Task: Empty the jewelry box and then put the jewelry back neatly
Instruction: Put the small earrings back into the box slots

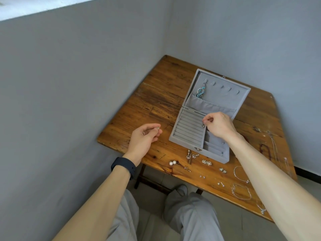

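Note:
A grey velvet jewelry box (pixel 175 136) lies open on the wooden table (pixel 152 105). Its raised lid (pixel 225 94) holds a blue-green necklace (pixel 200 92) on a hook. My right hand (pixel 219 125) hovers over the ring slots (pixel 189 129) and pinches a small ring (pixel 202 125). Left of the box, my left hand (pixel 145 138) holds small silver rings (pixel 157 128) between thumb and fingers. Loose jewelry lies along the table's near edge: pearl earrings (pixel 172 162), several silver earrings (pixel 206 162), studs, and a bangle (pixel 240 173).
Chain bracelets (pixel 241 191) and necklaces (pixel 274 145) lie on the right part of the table, partly behind my right forearm. Grey walls meet behind the table's far corner. My knees in grey trousers and a tiled floor show below the table edge.

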`<state>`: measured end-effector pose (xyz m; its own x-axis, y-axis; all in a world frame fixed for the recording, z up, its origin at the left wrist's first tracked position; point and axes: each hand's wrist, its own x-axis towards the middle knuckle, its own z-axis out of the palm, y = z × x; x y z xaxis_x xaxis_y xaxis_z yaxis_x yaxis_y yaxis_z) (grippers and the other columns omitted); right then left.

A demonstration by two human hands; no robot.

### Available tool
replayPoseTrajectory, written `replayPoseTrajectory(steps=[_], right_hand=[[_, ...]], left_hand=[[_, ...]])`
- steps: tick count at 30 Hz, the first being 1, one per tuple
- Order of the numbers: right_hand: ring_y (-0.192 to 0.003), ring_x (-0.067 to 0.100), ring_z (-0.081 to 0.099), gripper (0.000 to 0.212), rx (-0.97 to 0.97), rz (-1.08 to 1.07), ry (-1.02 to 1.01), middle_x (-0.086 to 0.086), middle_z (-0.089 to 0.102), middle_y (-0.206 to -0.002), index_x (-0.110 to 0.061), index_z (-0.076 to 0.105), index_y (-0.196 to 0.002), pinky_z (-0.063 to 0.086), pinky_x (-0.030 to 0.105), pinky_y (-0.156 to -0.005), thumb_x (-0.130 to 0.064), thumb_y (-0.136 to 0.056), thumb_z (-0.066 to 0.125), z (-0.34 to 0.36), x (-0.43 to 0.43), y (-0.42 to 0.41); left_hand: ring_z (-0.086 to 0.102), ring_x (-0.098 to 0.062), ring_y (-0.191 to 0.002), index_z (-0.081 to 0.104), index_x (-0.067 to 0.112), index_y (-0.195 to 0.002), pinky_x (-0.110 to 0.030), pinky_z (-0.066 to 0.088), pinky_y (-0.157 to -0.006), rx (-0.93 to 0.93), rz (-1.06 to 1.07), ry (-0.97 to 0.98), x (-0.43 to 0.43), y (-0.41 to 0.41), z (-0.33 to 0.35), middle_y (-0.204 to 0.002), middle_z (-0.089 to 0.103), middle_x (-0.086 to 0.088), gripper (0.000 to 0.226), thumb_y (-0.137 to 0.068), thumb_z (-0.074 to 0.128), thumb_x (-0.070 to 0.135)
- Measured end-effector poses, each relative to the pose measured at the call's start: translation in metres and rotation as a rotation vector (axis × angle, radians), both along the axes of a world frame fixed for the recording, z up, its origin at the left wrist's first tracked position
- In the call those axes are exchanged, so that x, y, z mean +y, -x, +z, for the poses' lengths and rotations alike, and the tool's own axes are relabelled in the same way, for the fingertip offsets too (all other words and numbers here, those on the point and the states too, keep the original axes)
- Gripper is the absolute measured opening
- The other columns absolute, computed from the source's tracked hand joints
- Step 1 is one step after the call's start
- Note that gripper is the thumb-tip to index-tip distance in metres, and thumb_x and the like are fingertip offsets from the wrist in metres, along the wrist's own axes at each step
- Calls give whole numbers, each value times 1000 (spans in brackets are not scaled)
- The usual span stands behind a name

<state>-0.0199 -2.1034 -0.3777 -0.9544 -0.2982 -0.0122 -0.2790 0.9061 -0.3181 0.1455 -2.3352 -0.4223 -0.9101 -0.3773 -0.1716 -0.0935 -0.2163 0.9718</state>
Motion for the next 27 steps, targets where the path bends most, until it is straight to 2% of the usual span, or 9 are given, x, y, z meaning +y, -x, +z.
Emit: replayPoseTrajectory(steps=[6,11,16,20,23,25,27], right_hand=[[-103,25,66,12,-54,-54,-34,0,75,-103,-28,74,-95,52,37,-92,-23,-94,63,5,-7,5],[-110,31,64,9,13,-144,-32,5,74,-107,-27,73,-98,51,37,-92,-24,-92,68,4,-14,8],[-107,33,64,11,39,-199,-4,8,73,-108,-25,72,-99,55,42,-93,-18,-91,68,-5,-18,3],[-107,31,65,11,17,-208,77,6,74,-108,-26,71,-102,50,35,-90,-23,-95,63,-4,-10,-1],[-102,35,64,15,117,-191,108,8,74,-105,-23,69,-102,48,36,-85,-25,-97,55,-1,4,-13],[-105,35,59,20,216,-173,86,10,70,-111,-18,68,-109,45,37,-85,-26,-97,54,-6,17,-30],[-116,33,51,33,261,-186,30,11,62,-127,-14,62,-125,43,38,-91,-30,-97,56,-15,31,-48]], left_hand=[[71,-7,-99,73,23,-106,-24,56,-88,-11,-7,19,1,2,-1,-94,77,5,18,-98,61,12],[70,-5,-100,72,22,-108,-25,55,-90,-27,-20,31,0,3,0,-96,78,5,17,-98,62,14],[70,-3,-101,70,20,-110,-26,54,-92,-33,-38,47,2,2,0,-97,78,6,16,-97,62,14],[69,-3,-102,70,19,-110,-27,52,-94,-43,-55,51,1,1,0,-98,78,5,17,-97,62,13],[70,-4,-102,69,18,-110,-28,53,-95,-53,-65,50,1,2,1,-99,78,4,15,-96,62,12],[70,-4,-102,68,17,-109,-28,52,-93,-52,-88,74,0,1,1,-100,78,4,15,-97,62,12],[70,-4,-99,68,18,-109,-27,53,-87,-44,-129,140,-1,3,2,-100,78,6,14,-97,62,13]])
